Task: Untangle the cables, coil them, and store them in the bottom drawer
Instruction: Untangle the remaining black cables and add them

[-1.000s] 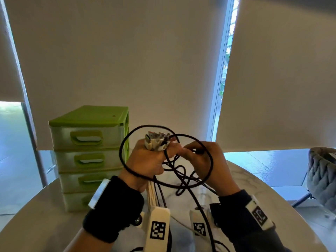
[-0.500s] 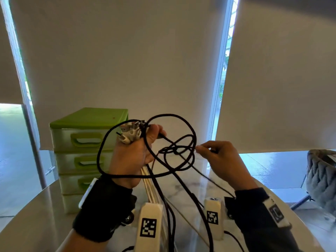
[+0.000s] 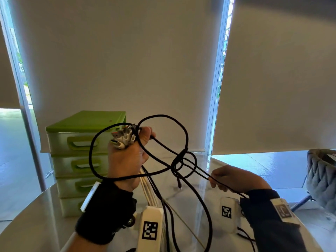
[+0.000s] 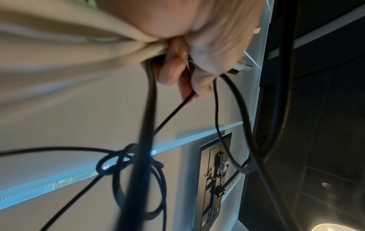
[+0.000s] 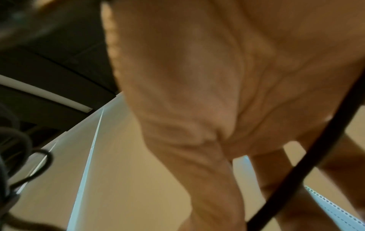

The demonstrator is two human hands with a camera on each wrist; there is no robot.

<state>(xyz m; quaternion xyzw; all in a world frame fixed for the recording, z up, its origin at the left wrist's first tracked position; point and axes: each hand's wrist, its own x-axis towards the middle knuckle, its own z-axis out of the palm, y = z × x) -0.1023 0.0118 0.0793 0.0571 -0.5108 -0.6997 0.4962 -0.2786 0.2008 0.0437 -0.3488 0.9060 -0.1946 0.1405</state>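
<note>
Cables held up between two hands above the table, with the drawer unit behind on the left.

The left hand (image 3: pixel 127 159) is raised in front of the drawer unit (image 3: pixel 78 160), which stands on the table (image 3: pixel 27 224) at its far left side. The plug ends (image 3: pixel 122 137) stick out above this hand, and the pale cables (image 3: pixel 147 190) hang down under it. The black cable (image 3: pixel 163 142) makes loops around the left hand and a knot (image 3: pixel 179 164) between the hands. The right hand (image 3: pixel 234 179) is lower, to the right of the knot, with strands running into it. Behind everything hang the window blinds (image 3: pixel 127 60); a chair (image 3: pixel 321 179) is at the far right, beside the table.
</note>
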